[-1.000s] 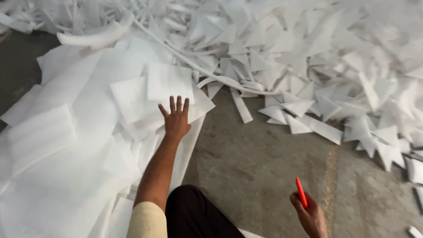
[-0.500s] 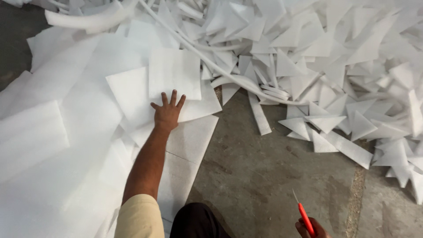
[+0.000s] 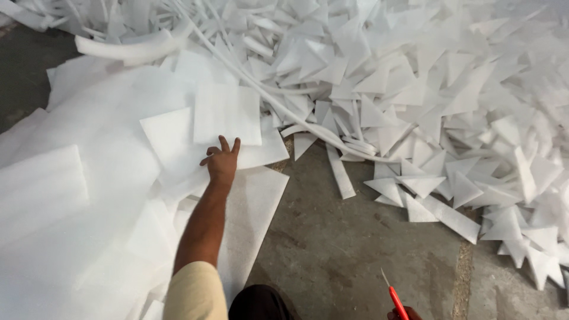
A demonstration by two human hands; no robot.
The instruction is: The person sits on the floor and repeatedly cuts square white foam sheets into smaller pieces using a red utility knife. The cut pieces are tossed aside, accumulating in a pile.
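A large heap of white foam offcuts point(image 3: 450, 101), mostly triangles and narrow strips, covers the upper and right part of the concrete floor point(image 3: 338, 249); judged from this spread, much cutting is already done. To the left lies a stack of uncut white foam sheets point(image 3: 77, 195), broad and flat, which suggests that a good share of material is left to process. The foam looks thin, soft and light, with a fine matte texture and clean straight edges. One square foam sheet point(image 3: 228, 112) lies on top of the stack, just beyond the left hand point(image 3: 221, 161), which rests on the sheets with fingers partly curled and grips nothing. The right hand point(image 3: 404, 314), at the lower frame edge, is closed around the red-handled scissors point(image 3: 396, 299), blade pointing up.
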